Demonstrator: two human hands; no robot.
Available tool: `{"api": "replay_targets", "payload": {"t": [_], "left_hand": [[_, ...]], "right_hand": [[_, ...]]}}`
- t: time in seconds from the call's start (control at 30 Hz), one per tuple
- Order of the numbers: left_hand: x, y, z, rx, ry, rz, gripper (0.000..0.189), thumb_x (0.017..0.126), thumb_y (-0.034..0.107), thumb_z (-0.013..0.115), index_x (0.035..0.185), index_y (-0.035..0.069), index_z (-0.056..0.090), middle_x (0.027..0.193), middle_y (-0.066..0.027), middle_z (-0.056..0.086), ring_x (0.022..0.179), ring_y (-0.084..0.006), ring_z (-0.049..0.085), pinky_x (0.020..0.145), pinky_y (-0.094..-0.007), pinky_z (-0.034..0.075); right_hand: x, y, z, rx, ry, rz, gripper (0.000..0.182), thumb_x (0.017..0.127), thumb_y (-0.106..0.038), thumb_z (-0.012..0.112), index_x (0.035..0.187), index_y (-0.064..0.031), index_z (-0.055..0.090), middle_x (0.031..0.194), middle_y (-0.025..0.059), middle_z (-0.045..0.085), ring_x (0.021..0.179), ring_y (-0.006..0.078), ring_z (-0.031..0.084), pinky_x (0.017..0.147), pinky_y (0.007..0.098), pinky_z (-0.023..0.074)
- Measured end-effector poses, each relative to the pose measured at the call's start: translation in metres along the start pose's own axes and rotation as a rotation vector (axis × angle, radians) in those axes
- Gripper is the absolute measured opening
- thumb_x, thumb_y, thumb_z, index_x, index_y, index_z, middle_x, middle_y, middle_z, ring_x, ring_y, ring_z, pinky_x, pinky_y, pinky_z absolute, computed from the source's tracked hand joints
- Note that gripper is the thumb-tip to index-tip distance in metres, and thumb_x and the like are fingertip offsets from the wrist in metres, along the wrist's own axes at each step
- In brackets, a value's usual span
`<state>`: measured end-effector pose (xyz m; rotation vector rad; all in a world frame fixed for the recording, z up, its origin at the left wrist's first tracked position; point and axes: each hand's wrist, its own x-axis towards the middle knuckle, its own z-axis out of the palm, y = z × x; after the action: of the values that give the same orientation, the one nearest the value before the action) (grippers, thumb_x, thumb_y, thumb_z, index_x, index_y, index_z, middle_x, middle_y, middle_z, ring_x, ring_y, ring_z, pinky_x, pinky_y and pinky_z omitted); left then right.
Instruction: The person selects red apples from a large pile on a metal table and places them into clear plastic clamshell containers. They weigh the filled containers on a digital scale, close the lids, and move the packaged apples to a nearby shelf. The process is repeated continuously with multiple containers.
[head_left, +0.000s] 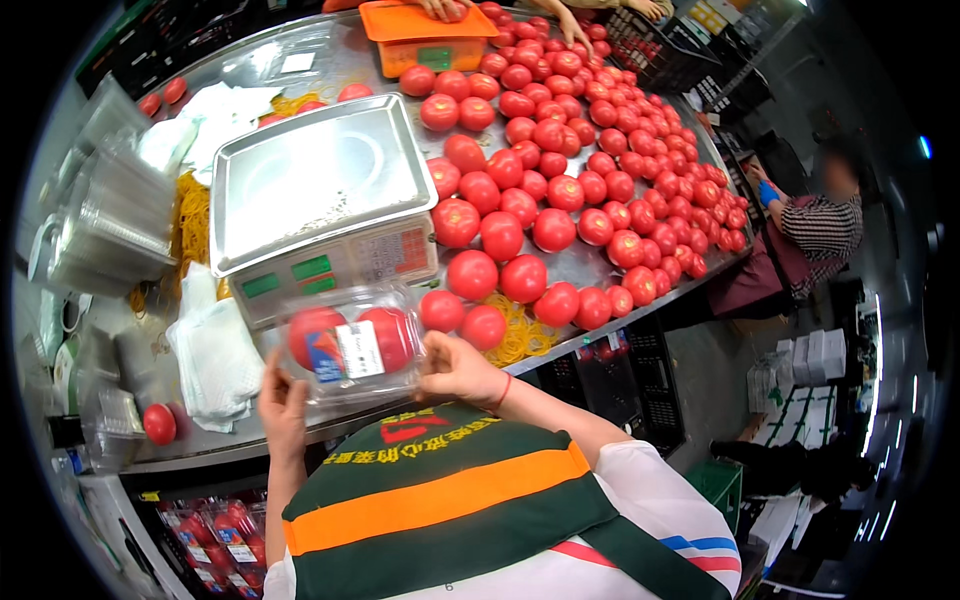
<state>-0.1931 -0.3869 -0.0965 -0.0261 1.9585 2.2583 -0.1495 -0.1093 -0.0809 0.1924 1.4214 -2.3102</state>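
A closed clear plastic clamshell box (358, 379) with red tomatoes in it and a printed label on its lid is held between my hands, in front of the scale. My left hand (283, 394) grips its left end. At the right end, my right hand (457, 369) pinches the rim with thumb and fingers. Just beyond the box stands a digital scale with a bare steel pan (322, 180). Many loose tomatoes (553, 230) cover the steel table to the right of the scale. Yellow rubber bands (517, 330) lie near my right hand.
Stacked clear plastic boxes (120, 217) and white absorbent pads (214, 352) lie at the left. Across the table, other people's hands are by an orange scale (431, 45) and tomatoes. Below the table edge, a crate holds packed boxes (225, 532). A person in a striped top (821, 225) stands right.
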Motion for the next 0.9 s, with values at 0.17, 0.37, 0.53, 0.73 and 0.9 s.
{"api": "replay_targets", "payload": {"t": [0.17,0.37,0.53,0.73,0.9], "left_hand": [[0.005,0.011,0.057,-0.948,-0.204,-0.219,0.079,0.084,0.050,0.064,0.144,0.011,0.031,0.134,-0.0032,0.046,0.119,-0.0206,0.047,0.099,-0.0424,0.040],[0.026,-0.017,0.024,-1.056,-0.111,-0.320,0.077,0.080,0.059,0.061,0.138,0.012,0.040,0.130,-0.0100,0.053,0.118,-0.0311,0.052,0.099,-0.0547,0.041],[0.029,-0.015,0.028,-0.995,-0.198,-0.250,0.071,0.086,0.058,0.055,0.139,0.013,0.040,0.135,-0.0093,0.049,0.121,-0.0307,0.049,0.099,-0.0493,0.045],[0.036,-0.024,0.022,-0.970,-0.338,-0.349,0.075,0.086,0.058,0.054,0.141,0.010,0.036,0.136,-0.0139,0.047,0.122,-0.0304,0.049,0.099,-0.0485,0.045],[0.049,0.025,0.061,-0.878,-0.571,-0.284,0.080,0.085,0.058,0.054,0.142,0.006,0.033,0.138,-0.0186,0.044,0.123,-0.0297,0.048,0.099,-0.0474,0.044]], "right_hand": [[0.013,-0.007,0.034,-0.172,-0.067,-0.356,0.024,0.078,0.005,0.064,0.087,-0.0045,0.043,0.084,0.0037,0.057,0.081,0.0110,0.060,0.069,0.0292,0.0508],[-0.024,-0.027,-0.020,-1.019,0.366,-0.675,0.008,0.081,-0.005,0.064,0.088,-0.0050,0.063,0.083,0.0108,0.063,0.075,0.0275,0.062,0.067,0.0347,0.0493],[-0.051,0.000,-0.098,-1.529,0.794,-0.094,0.013,0.082,-0.021,0.062,0.086,-0.0091,0.066,0.080,0.0124,0.066,0.073,0.0328,0.064,0.065,0.0432,0.0518],[-0.051,-0.008,-0.100,-1.312,0.889,-0.287,0.012,0.081,-0.018,0.064,0.087,-0.0084,0.068,0.078,0.0129,0.064,0.073,0.0319,0.063,0.065,0.0413,0.0507],[-0.038,-0.039,-0.072,-0.991,0.766,-0.349,0.014,0.082,-0.012,0.065,0.092,-0.0018,0.067,0.081,0.0099,0.066,0.072,0.0169,0.064,0.065,0.0305,0.0505]]}}
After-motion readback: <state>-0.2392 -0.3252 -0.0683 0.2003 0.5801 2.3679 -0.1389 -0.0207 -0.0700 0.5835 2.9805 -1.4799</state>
